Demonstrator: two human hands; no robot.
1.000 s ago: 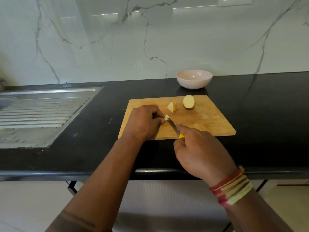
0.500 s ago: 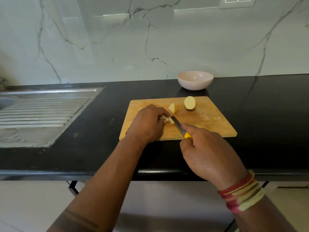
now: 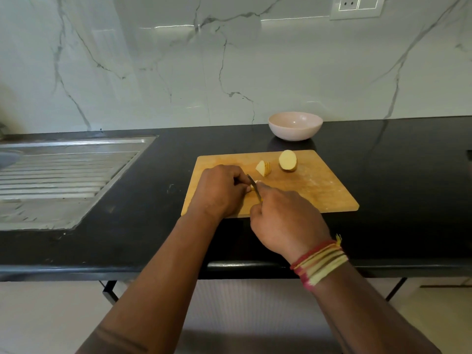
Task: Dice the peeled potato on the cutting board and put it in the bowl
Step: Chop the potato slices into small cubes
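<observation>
The potato piece (image 3: 252, 188) under work is lying on the cutting board (image 3: 319, 190), mostly hidden. A sliced quarter (image 3: 263, 168) and an uncut half (image 3: 288, 160) are waiting farther back; the bowl (image 3: 295, 125) on the worktop (image 3: 408, 175) is holding nothing yet. Judged progress: early.

The left hand (image 3: 219, 191) is arching over the piece, its grip pinching it. The right hand (image 3: 286, 221) is closing its grip on the knife (image 3: 254, 185), blade angling down between both hands.

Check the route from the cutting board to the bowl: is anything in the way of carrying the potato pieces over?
Nothing visible blocks it. The bowl sits just behind the cutting board, with only bare black counter between them. The potato half and sliced piece lie near the board's far edge, below the bowl's rim.
</observation>
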